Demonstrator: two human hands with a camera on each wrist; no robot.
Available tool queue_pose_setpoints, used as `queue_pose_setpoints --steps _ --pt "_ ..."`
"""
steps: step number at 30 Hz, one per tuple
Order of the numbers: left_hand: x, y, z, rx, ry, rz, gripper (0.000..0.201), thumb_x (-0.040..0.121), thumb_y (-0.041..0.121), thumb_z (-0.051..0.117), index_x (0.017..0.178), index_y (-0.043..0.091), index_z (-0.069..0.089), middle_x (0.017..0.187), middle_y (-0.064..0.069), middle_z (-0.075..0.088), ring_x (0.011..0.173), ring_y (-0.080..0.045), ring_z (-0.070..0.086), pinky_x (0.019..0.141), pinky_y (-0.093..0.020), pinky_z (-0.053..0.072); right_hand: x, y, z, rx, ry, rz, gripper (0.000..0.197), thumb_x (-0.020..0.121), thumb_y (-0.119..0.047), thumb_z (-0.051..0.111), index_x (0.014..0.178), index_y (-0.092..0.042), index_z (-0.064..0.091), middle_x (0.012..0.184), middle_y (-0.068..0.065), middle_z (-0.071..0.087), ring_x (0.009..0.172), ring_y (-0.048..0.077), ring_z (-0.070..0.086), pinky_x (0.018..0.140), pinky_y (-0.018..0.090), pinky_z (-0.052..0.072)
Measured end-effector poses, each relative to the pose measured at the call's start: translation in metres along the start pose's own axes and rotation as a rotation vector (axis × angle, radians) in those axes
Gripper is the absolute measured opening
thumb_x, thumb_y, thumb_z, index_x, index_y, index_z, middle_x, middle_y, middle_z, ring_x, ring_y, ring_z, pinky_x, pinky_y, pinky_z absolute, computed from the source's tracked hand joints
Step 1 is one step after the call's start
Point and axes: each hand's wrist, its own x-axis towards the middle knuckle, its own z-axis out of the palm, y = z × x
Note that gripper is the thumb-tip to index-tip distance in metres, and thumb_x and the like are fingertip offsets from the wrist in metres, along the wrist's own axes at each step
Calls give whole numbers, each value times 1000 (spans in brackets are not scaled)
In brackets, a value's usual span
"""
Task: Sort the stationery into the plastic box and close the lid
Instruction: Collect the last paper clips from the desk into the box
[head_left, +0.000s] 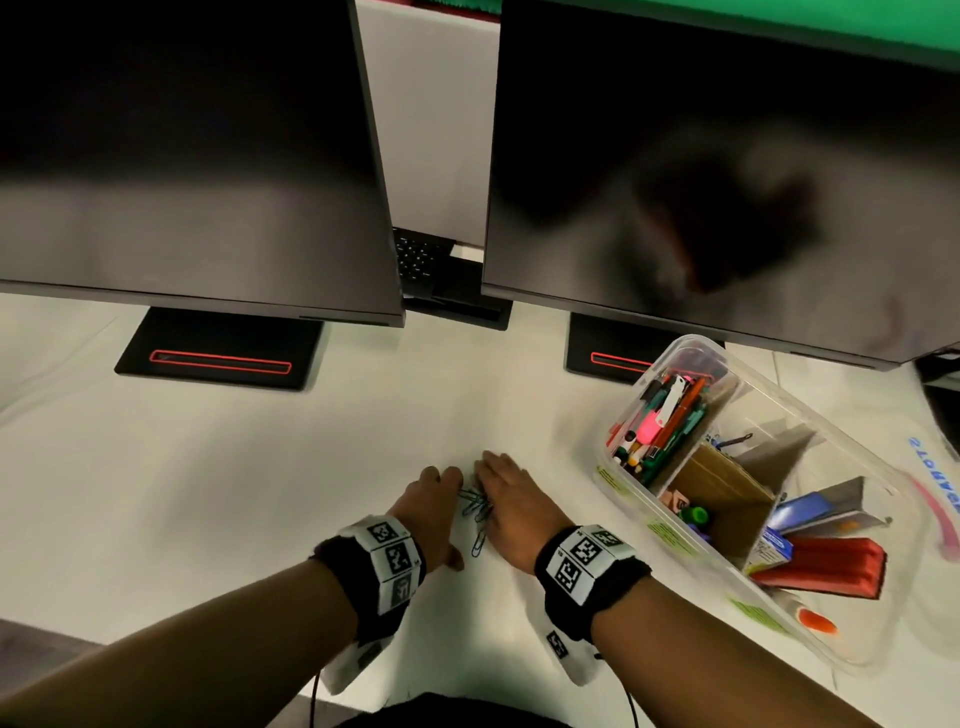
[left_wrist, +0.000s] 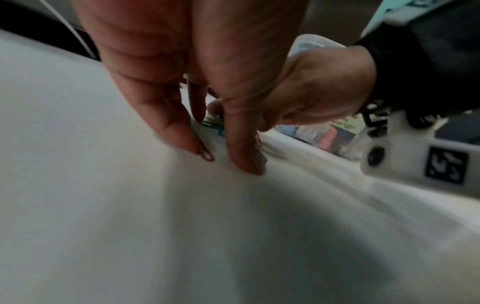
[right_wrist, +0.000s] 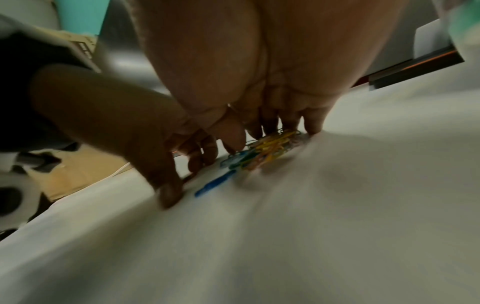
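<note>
- Your left hand (head_left: 434, 506) has its fingers (left_wrist: 182, 131) straight and relaxed, tips down on the white counter (head_left: 260, 467), gripping nothing.
- Your right hand (head_left: 506, 499) lies flat beside it, fingers (right_wrist: 313, 123) extended and tips touching the counter, also gripping nothing.
- Between the two hands sits a small heap of coloured wire paper clips (right_wrist: 267, 150), blue, yellow and green; both sets of fingertips are touching or just beside it.
- One blue paper clip (right_wrist: 214, 183) lies slightly apart from the heap, near your left thumb.
- To your right stands the clear plastic box (head_left: 831, 415), lid off, with cardboard dividers; pens and markers (head_left: 665, 421) fill its far compartment.
- Two dark monitors (head_left: 208, 156) stand at the back of the counter.
</note>
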Motion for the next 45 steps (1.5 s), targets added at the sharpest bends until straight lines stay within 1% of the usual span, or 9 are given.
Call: queue_pose_setpoints --steps 4,8,11,14,19,26,39,42,45 --pt "6 -1 4 -213 102 -25 73 66 13 81 126 12 39 123 -11 46 103 -25 56 85 -29 47 -13 2 10 0 7 -102 60 92 -10 41 148 -9 18 158 8 9 146 22 7 117 24 1" --pt "5 -2 -1 -333 134 32 72 64 18 83 124 14 43 110 -4 48 88 -16 51 78 -23 44 -24 12 4 134 208 -43 68 85 -25 59 145 -18 28 154 3 22 141 21 23 116 23 18" --pt "0 -3 -5 -296 90 16 90 55 32 88 129 17 39 118 -3 42 102 -19 53 87 -29 49 -26 20 1 93 166 115 98 68 -45 75 146 -18 22 150 4 22 136 25 25 114 31 26" --pt "-2 3 1 -76 32 54 104 52 41 88 136 16 33 129 -5 36 115 -24 49 95 -33 48 -22 18 3 60 71 144 110 56 -41 85 144 -15 25 142 9 25 129 28 33 111 34 33" --pt "6 19 10 -38 96 95 84 60 30 85 130 15 40 124 -6 43 111 -24 52 95 -34 48 -6 7 2 135 134 122 67 64 -18 81 123 -13 49 121 12 41 101 30 56 95 37 48" --pt "12 16 8 -127 159 184 30 80 22 67 107 12 59 103 -2 50 98 -24 57 85 -28 45 -5 10 0 157 169 115 28 85 -11 58 112 -5 59 111 15 54 98 29 56 84 26 42" --pt "9 32 -31 -105 205 240 16 88 18 55 101 15 64 103 -4 66 94 -20 60 74 -19 38 -18 -1 -33 87 235 136 22 91 -12 48 103 -2 63 108 15 64 102 27 57 76 23 35" --pt "-2 40 -54 -71 230 295 15 88 20 56 99 16 66 98 -1 68 81 -13 55 63 -11 35 -27 -6 -52 14 278 121 25 93 -14 44 107 -5 64 111 13 64 104 26 57 83 26 38" --pt "-16 54 -79 -37 259 349 16 87 21 60 100 15 67 97 -1 70 85 -15 59 68 -16 36 -41 -14 -79 -33 294 81 26 95 -13 43 109 -5 63 112 13 64 105 28 57 86 30 39"
